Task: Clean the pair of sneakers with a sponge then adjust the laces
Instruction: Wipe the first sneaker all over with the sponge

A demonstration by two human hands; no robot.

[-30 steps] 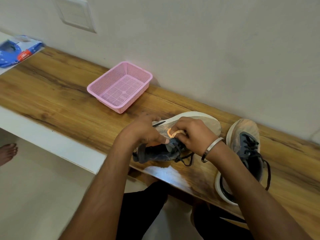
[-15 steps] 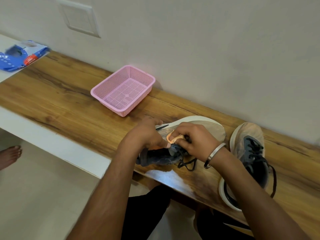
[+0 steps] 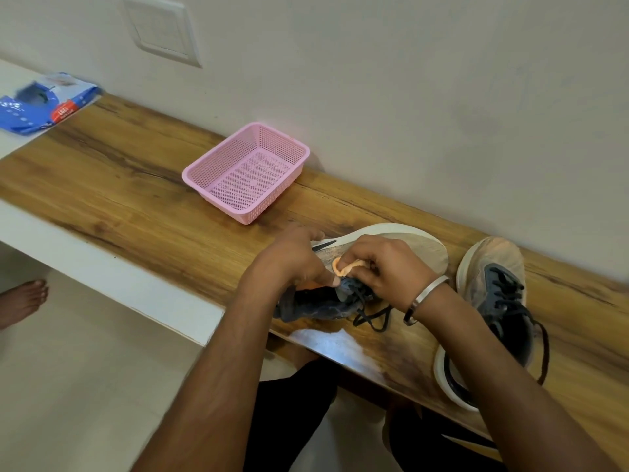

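Note:
A grey sneaker [image 3: 417,245] lies on its side on the wooden shelf [image 3: 119,185], pale sole toward the wall, dark upper [image 3: 316,306] toward me. My left hand [image 3: 292,264] grips the upper near the collar. My right hand [image 3: 391,270] pinches a small orange sponge [image 3: 345,266] against the shoe by the lacing. Loose black laces [image 3: 372,318] trail onto the shelf below my right wrist. The second sneaker [image 3: 503,301] stands upright to the right, toe toward the wall, untouched.
An empty pink mesh basket [image 3: 221,204] sits left of the shoes near the wall. A blue packet [image 3: 41,107] lies at the far left end. A bare foot [image 3: 23,301] shows on the floor below left. The shelf's front edge is close to my knees.
Both hands stay on the same sneaker with the sponge pressed near the lacing. Only the view has shifted slightly.

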